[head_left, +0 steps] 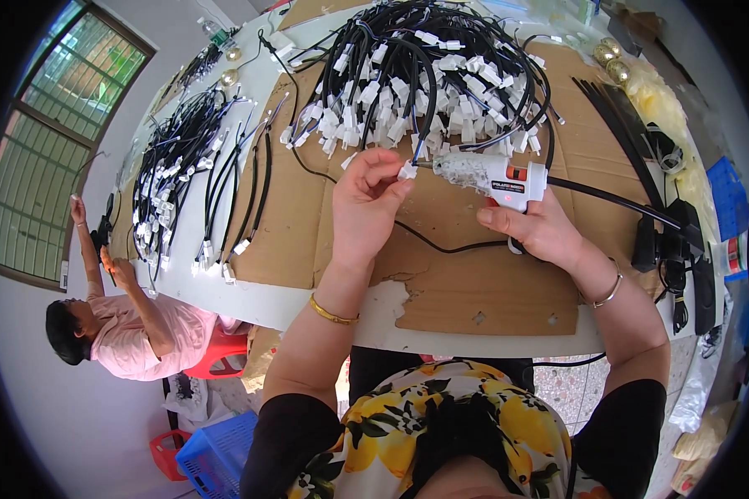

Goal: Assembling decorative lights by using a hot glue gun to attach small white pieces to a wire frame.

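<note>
Between thumb and fingers, my left hand (366, 204) pinches a small white plug connector (407, 171) on the end of a black cable. My right hand (541, 226) is wrapped round a white hot glue gun (512, 185), whose clear-coated nozzle end points left at the connector; the tip is at or very close to it. Whether they touch I cannot tell. A small red light glows on the gun's body. Just beyond both hands lies a big heap of black cables (429, 71) with many white connectors.
Brown cardboard (491, 291) covers part of the white table (266, 301). More cable bundles (175, 158) lie at the left. Black rods (616, 125), a power strip (682, 229) and yellow plastic film (666, 100) are at the right. A co-worker in pink (154, 333) sits at the left, near a blue crate (216, 457).
</note>
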### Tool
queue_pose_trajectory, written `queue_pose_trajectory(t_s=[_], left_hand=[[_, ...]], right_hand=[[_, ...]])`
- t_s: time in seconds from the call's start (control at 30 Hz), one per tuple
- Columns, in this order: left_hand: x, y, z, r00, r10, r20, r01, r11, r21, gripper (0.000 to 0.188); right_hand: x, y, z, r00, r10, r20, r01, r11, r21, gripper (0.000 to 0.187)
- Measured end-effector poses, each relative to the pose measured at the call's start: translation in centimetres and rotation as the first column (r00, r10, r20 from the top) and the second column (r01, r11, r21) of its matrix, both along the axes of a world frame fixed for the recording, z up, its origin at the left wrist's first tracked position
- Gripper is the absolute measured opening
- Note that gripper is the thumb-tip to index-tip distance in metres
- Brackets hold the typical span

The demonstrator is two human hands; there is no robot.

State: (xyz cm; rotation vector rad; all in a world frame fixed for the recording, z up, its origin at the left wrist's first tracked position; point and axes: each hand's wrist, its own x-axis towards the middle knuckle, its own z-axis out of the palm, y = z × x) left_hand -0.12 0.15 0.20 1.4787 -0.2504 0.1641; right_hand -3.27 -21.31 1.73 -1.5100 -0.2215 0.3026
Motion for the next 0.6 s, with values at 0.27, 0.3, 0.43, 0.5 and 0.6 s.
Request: queue_pose_trajectory(t_s=[0.27,0.3,0.43,0.5,0.6], left_hand=[[-0.07,-0.08,0.15,1.0,0.029,0.002,-0.029,0.999,0.018,0.028],[-0.1,-0.09,0.2,1.0,0.029,0.003,-0.029,0.999,0.017,0.028],[-0.13,-0.1,0.2,0.999,0.031,0.014,-0.031,0.999,0.012,0.03],[-0.13,-0.1,0.18,0.999,0.032,0.028,-0.032,0.999,0.011,0.03],[-0.13,-0.1,0.22,1.0,0.021,0.018,-0.021,1.0,0.004,0.031]], right_hand=[[-0.01,-0.09,0.47,1.0,-0.001,-0.005,0.001,0.999,-0.049,0.033],[-0.02,-0.11,0.5,1.0,-0.004,-0.003,0.003,0.998,-0.06,0.033],[-0.09,-0.03,0.52,1.0,-0.008,-0.02,0.008,1.0,-0.005,0.033],[-0.1,-0.07,0.63,1.0,-0.004,-0.002,0.003,0.998,-0.056,0.034],[-0.03,-0.09,0.54,1.0,0.01,-0.015,-0.01,0.999,-0.039,0.034]])
